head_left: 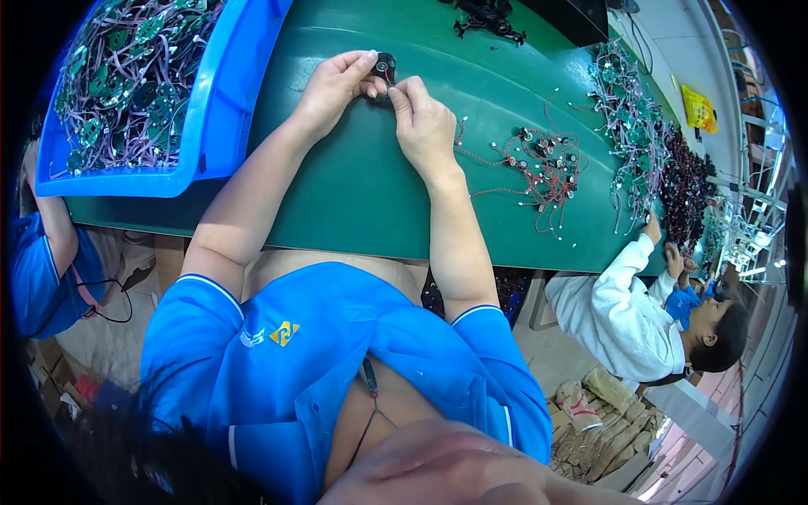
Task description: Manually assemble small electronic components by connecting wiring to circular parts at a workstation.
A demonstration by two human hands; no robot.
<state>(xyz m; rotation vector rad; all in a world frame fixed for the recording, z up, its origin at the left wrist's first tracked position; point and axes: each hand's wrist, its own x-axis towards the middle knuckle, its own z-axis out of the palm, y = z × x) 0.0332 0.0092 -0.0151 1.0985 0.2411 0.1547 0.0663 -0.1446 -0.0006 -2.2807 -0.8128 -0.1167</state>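
Over the green table, my left hand [334,91] is closed on a small black plastic part [385,64] with a round, silvery-centred piece in it. A short red wire [389,77] runs from that part to the fingertips of my right hand [423,122]. The right thumb and forefinger are pinched together on the wire, close beside the left fingers. Exactly how the wire sits in the part is too small to tell. Right of my right hand lies a loose heap of small round components on twisted red wires [551,172].
A blue bin [192,135] of green circuit boards with wires stands at left on the green table [345,206]. Black plastic parts [490,18] lie at the far edge. More wired boards [627,118] and a dark heap [686,185] lie at right, near a person in a white sleeve [614,295].
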